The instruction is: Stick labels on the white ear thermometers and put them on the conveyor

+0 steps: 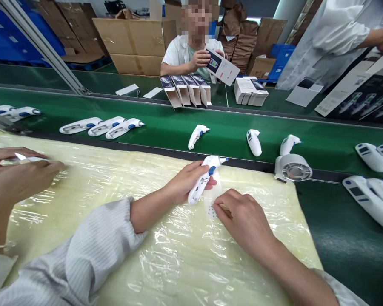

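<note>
My left hand (185,180) is wrapped round a white thermometer-like device (199,185) with a blue button and a blue tip pointing right. The device's open battery compartment faces up. My right hand (242,212) pinches at a translucent sheet with small dark dots (212,211), just below the device. Whether a small piece is between the fingertips is too small to tell. Both hands are over a yellowish plastic-wrapped mat (166,263).
A green belt (166,140) beyond the mat carries several similar devices. A small white fan (295,167) stands at its near edge. More devices (370,199) lie right. A co-worker's hands (22,174) are at left; another person holds a box (221,67) across the belt.
</note>
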Demonstrator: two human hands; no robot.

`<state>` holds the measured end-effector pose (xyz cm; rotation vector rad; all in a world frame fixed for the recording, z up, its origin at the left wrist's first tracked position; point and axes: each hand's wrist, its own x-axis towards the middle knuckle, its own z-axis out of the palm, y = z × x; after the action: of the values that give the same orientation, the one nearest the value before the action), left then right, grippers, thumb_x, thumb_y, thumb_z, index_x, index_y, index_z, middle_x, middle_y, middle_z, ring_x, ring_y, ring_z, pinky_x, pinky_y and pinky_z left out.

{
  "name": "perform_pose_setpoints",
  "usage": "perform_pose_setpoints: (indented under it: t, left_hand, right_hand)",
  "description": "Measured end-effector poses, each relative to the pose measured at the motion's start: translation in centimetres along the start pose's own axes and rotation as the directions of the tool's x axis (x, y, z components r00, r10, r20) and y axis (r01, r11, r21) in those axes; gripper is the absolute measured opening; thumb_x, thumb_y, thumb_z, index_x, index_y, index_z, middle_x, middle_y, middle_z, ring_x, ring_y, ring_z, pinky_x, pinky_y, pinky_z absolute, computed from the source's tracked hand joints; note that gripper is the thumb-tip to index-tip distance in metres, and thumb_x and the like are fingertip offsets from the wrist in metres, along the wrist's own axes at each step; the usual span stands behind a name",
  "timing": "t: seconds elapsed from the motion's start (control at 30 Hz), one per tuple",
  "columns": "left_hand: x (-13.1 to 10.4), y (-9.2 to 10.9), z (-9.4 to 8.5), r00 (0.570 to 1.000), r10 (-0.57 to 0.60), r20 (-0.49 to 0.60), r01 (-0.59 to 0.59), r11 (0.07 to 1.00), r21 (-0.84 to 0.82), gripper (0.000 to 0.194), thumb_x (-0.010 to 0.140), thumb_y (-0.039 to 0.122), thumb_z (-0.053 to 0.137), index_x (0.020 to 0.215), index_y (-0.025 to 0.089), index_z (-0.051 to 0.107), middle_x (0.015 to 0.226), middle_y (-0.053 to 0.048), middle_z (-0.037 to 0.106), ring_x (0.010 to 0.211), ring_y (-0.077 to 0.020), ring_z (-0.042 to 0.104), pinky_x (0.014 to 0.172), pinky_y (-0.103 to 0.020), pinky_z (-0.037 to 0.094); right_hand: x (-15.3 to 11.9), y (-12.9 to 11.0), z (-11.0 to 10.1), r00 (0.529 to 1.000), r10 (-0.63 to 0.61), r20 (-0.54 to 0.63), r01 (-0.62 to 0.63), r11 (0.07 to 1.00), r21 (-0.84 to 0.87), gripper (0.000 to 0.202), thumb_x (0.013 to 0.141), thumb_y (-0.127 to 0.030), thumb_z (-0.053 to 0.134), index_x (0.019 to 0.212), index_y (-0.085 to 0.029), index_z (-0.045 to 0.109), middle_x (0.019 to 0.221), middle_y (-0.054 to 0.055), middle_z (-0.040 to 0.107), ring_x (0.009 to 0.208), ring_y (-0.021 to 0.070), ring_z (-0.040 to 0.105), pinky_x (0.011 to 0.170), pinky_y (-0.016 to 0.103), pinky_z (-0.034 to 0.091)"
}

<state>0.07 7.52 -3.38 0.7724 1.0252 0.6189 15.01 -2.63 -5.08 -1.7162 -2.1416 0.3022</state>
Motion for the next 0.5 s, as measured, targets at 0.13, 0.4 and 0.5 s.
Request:
perform_pose_setpoints:
  t: [0.13,0.4,0.5]
  left_hand:
    - [-0.10,0.03,0.20,1.000,-0.012,-0.018,0.012,1.000,-0.004,0.011,0.097,0.023,0.059,0.103,0.014,0.063,0.080,-0.008,0.071,0.082,-0.0189,0.074,0.072,-0.025,0.060]
    - [-0.16,0.18,0.28,1.000,-0.010,-0.018,0.011,1.000,0.010,0.012,0.098,0.020,0.054,0.104,0.014,0.063,0.079,-0.008,0.071,0.077,-0.0157,0.073,0.069,-0.022,0.058]
    - [-0.05,-0.03,0.19,1.000,0.002,-0.015,-0.001,1.000,0.006,0.012,0.097,0.022,0.057,0.104,0.014,0.063,0.080,-0.008,0.071,0.080,-0.0169,0.073,0.069,-0.022,0.058]
  right_hand:
    - [-0.01,0.04,0.15,0.999,-0.020,-0.028,0.020,1.000,-0.013,0.021,0.094,-0.017,0.053,0.081,-0.022,0.068,0.079,0.000,0.068,0.063,0.0148,0.062,0.067,0.031,0.045]
    - [-0.04,0.00,0.10,0.999,0.003,-0.032,-0.004,0.999,-0.040,0.020,0.092,-0.017,0.054,0.080,-0.022,0.068,0.078,0.000,0.067,0.061,0.0148,0.060,0.066,0.031,0.044]
    - [0.01,-0.10,0.06,0.999,-0.011,-0.036,0.010,0.999,-0.041,0.021,0.093,-0.017,0.053,0.079,-0.022,0.068,0.077,0.000,0.066,0.059,0.0137,0.059,0.065,0.030,0.044]
